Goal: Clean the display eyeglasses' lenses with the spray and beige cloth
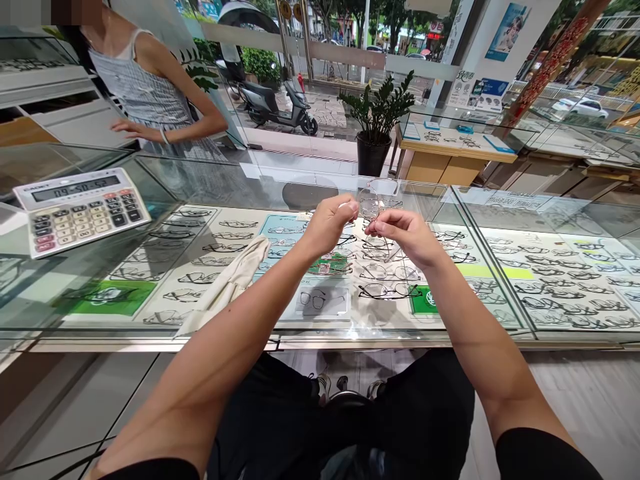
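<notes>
Above the glass counter, a thin-rimmed pair of glasses [369, 200] is held up between my two hands. My left hand [330, 223] is closed at its left side, thumb on top. My right hand [406, 233] pinches the lower right part with thumb and fingertips. The fine rims blend with the frames behind, so the exact grip points are hard to make out. A cream cloth [233, 277] lies crumpled on the glass, left of my left forearm.
The glass display counter [310, 337] holds rows of eyeglasses. A calculator [83, 210] sits on its left top. Across it stands a person [150, 87] with one forearm bent. A potted plant [375, 143] and a side table [455, 163] are beyond.
</notes>
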Demonstrator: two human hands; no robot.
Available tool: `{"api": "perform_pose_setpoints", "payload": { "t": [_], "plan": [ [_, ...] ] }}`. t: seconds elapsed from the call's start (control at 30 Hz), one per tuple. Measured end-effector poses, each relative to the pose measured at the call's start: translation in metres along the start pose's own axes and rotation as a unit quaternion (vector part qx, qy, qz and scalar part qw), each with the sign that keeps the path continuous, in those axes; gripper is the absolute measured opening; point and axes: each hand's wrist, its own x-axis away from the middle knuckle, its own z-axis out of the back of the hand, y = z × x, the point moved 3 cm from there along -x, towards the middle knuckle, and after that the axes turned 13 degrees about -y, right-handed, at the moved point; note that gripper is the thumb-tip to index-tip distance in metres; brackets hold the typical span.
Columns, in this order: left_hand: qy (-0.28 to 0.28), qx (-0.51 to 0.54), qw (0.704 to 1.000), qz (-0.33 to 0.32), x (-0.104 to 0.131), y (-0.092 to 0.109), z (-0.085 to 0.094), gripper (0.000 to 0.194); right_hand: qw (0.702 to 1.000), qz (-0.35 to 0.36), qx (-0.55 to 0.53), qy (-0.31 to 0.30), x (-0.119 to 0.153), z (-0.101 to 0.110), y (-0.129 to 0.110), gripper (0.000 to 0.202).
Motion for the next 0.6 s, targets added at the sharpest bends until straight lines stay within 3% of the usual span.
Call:
{"api": "perform_pose_setpoints", "payload": {
  "t": [0.17, 0.33, 0.43, 0.6],
  "plan": [
    [0.004, -0.030, 1.000, 0.003, 0.002, 0.000, 0.000, 0.049, 0.999, 0.009, -0.030, 0.022, 0.000, 0.002, 0.000, 0.027],
    [-0.076, -0.135, 0.988, 0.007, 0.006, 0.009, -0.010, 0.048, 0.991, 0.030, -0.079, 0.108, -0.001, 0.008, 0.000, 0.031],
    [-0.113, -0.195, 0.974, -0.024, 0.008, 0.015, -0.017, 0.042, 0.988, 0.027, -0.093, 0.123, -0.001, 0.009, -0.001, 0.034],
    [-0.074, -0.199, 0.977, -0.029, 0.008, 0.015, -0.017, 0.044, 0.988, 0.028, -0.081, 0.126, -0.001, 0.009, -0.003, 0.034]
  ]
}}
